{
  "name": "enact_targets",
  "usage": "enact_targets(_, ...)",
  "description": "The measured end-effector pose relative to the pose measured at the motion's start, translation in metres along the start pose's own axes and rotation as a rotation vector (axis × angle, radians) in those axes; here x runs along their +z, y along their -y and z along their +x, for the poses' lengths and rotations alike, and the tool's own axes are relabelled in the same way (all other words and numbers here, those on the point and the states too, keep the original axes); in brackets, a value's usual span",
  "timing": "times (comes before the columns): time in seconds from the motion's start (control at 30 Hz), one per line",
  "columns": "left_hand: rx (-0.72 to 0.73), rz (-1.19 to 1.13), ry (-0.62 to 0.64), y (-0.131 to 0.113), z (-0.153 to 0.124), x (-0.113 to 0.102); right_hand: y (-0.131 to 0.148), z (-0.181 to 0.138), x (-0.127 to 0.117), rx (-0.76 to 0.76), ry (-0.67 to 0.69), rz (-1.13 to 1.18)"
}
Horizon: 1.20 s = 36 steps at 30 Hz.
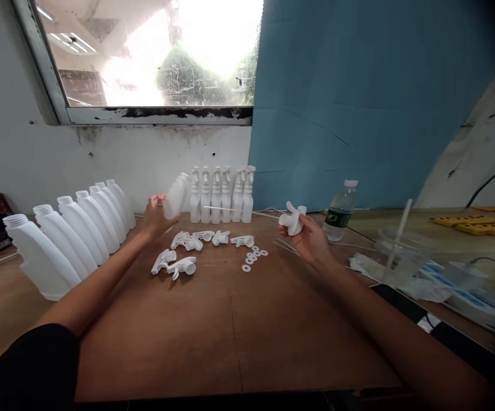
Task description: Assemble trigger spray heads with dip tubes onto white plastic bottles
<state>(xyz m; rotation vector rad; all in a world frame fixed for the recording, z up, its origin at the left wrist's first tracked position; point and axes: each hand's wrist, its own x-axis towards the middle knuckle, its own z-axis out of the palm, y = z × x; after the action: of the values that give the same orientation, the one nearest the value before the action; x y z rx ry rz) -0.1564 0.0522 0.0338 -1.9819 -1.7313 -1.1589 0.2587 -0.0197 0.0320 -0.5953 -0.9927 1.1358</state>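
My left hand (pixel 156 217) is closed around an open-necked white plastic bottle (pixel 177 196), held tilted with its mouth up and to the right. In my right hand (pixel 309 240) is a white trigger sprayer head (pixel 292 220), gripped between thumb and fingers. A thin dip tube (pixel 266 214) extends from it to the left, across the front of several spray bottles (pixel 221 197) with heads on, lined up by the wall. Between my hands lie several loose trigger sprayer heads (pixel 182 266) and a small cluster of white ring gaskets (pixel 246 268). Loose thin tubes (pixel 285 246) rest beside my right hand.
Several headless white bottles (pixel 54 245) stand in a row on the left. To the right are a water bottle (pixel 337 211), a clear plastic container (pixel 407 257), a power strip (pixel 465 297) and a dark flat object (pixel 401 302). Yellow pieces (pixel 487 227) lie farther right.
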Motion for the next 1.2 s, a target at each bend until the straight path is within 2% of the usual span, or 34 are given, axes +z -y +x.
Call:
enact_targets(0.07, 0.227, 0.051, -0.01, -0.02, -0.031, -0.026, 0.006, 0.004, -0.004, -0.021, -0.023, 0.049)
enact_targets(0.13, 0.395, 0.112, -0.018, -0.036, -0.064, -0.049, 0.012, 0.008, -0.008, -0.061, -0.053, 0.076)
enact_targets(0.2, 0.476, 0.149, -0.027, -0.046, -0.09, -0.066, 0.016, 0.01, -0.013, -0.114, -0.08, 0.067)
enact_targets(0.27, 0.502, 0.163, -0.013, -0.05, -0.105, -0.073, 0.017, 0.01, -0.017, -0.152, -0.09, 0.043)
enact_targets(0.53, 0.559, 0.204, 0.046, -0.035, -0.106, -0.064, 0.01, 0.01, -0.023, -0.23, -0.126, -0.053)
enact_targets(0.7, 0.567, 0.194, 0.048, -0.036, -0.108, -0.067, 0.011, 0.011, -0.025, -0.271, -0.172, -0.088)
enact_targets(0.8, 0.587, 0.193, 0.057, -0.038, -0.11, -0.067, 0.008, 0.005, -0.016, -0.261, -0.152, -0.117)
enact_targets(0.9, 0.615, 0.171, 0.064, -0.043, -0.114, -0.064, -0.002, -0.009, 0.004, -0.164, -0.051, -0.135)
enact_targets(1.07, 0.683, 0.149, 0.084, -0.055, -0.124, -0.061, -0.027, -0.044, 0.047, 0.086, 0.216, -0.181)
enact_targets(1.2, 0.713, 0.153, 0.121, -0.061, -0.13, -0.061, -0.042, -0.064, 0.063, 0.141, 0.298, -0.225)
